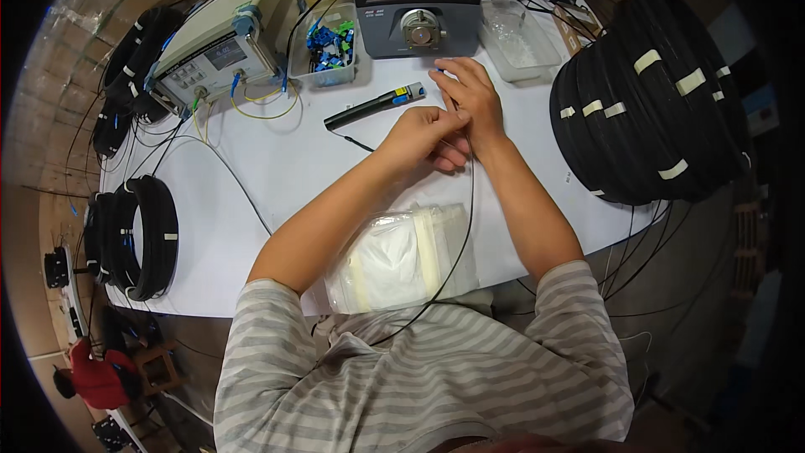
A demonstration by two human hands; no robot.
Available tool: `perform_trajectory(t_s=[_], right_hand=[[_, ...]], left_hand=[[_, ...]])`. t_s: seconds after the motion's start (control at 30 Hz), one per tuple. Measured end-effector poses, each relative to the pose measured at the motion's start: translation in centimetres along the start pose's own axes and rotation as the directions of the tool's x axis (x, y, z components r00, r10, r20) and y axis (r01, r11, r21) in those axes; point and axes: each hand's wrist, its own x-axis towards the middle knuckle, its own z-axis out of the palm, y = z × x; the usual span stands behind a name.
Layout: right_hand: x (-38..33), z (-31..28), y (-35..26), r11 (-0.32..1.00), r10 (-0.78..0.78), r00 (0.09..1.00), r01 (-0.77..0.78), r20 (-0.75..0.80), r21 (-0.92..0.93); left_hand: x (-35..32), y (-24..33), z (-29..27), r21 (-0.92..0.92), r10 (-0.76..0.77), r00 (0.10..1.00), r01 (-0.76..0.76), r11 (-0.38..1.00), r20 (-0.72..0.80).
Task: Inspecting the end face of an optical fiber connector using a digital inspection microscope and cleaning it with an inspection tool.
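We see both hands meeting over the white table (277, 159), left hand (422, 136) and right hand (471, 94) pinching a thin black cable (464, 226) that runs back toward us past a plastic-wrapped white bundle (401, 258). A black pen-shaped tool (375, 106) lies just left of the hands. Stacked black cable coils (650, 92) sit right.

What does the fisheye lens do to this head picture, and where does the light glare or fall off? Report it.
Head view: the white table has edges that bow outward; corners fall to a black vignette; even overhead light, soft shadows under both hands; mild glare on the clear plastic bag; the stacked black cable coils look stretched near the rim.
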Motion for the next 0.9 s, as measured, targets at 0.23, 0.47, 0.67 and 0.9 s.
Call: perform_trajectory(t_s=[0.23, 0.47, 0.67, 0.9], right_hand=[[-0.4, -0.2, 1.0, 0.999, 0.036, 0.999, -0.036, 0.006, 0.036], [-0.4, -1.3, 0.9, 0.975, 0.111, 0.988, -0.129, 0.103, 0.180], [0.0, -1.5, 0.4, 0.956, 0.091, 0.989, -0.119, 0.114, 0.269], [0.1, -2.6, 0.8, 0.954, 0.161, 0.987, -0.155, -0.002, 0.257]], left_hand=[[0.7, -1.4, 0.9, -0.283, 0.049, 0.996, -0.067, 0.957, -0.070], [0.2, -0.3, -6.4, 0.089, 0.110, 0.958, -0.089, 0.992, -0.266], [0.0, -1.1, -7.7, 0.108, 0.190, 0.938, -0.165, 0.980, -0.291], [0.0, -1.6, -8.2, 0.210, 0.256, 0.936, -0.208, 0.955, -0.240]])
